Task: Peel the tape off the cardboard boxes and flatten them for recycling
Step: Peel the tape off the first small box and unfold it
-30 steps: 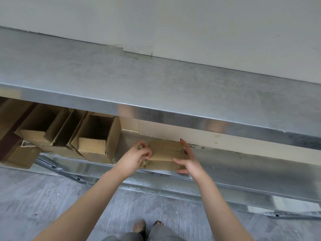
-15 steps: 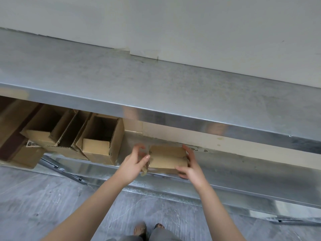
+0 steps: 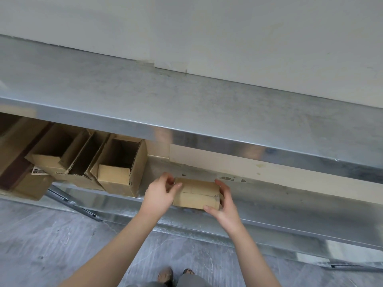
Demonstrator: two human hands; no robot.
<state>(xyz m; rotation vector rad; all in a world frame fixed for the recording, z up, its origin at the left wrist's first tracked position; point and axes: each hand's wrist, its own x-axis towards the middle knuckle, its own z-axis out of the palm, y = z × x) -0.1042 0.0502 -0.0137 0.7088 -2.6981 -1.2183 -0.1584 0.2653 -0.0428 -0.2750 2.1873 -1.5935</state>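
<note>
Grips small box (image 3: 195,193) between 2 hands: left hand (image 3: 158,195) curled over left end, right hand (image 3: 224,206) wrapped round right end. Positioned at front of lower shelf (image 3: 290,204), right of open boxes (image 3: 122,168).

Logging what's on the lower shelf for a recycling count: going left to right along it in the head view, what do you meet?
Labelled box → open box with its flap forward → left hand → small closed box → right hand. Overlapping boxes between the first two are omitted.
</note>
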